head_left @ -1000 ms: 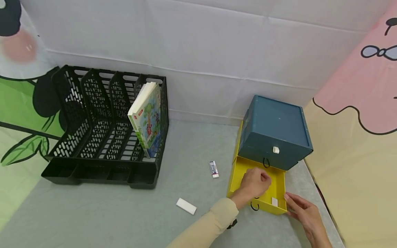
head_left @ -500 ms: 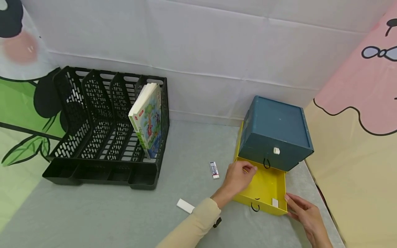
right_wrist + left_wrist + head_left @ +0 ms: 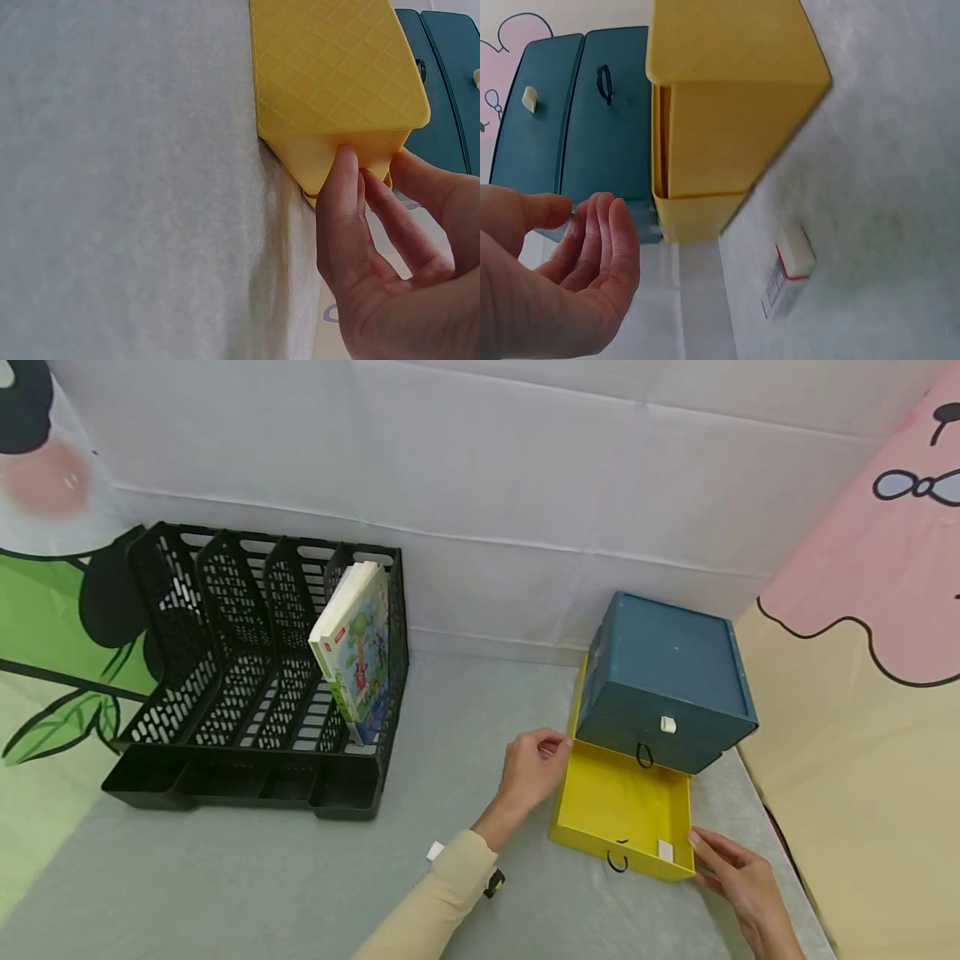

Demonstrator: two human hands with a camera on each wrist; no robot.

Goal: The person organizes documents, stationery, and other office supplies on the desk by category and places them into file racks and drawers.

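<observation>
My left hand (image 3: 534, 768) hovers just left of the pulled-out yellow drawer (image 3: 622, 793), fingers loosely bent around nothing. In the left wrist view a white eraser (image 3: 786, 271) in a printed sleeve lies on the table beside the drawer; in the head view the hand covers it. My right hand (image 3: 738, 881) touches the drawer's right front corner, its fingertips against the outer side wall and its thumb at the upper edge. A small white block (image 3: 665, 850) lies inside the drawer's front right corner. Another white block (image 3: 435, 851) is mostly hidden under the left sleeve.
Blue drawers (image 3: 675, 668) with a white knob and a black loop pull stand above the yellow one. At left is a black file rack (image 3: 240, 693) with a picture book (image 3: 356, 647) in its right slot. A white cloth wall (image 3: 487, 527) runs behind.
My left hand has moved left, from inside the drawer to beyond its left wall, covering the sleeved eraser. The right hand stays at the drawer's corner.
</observation>
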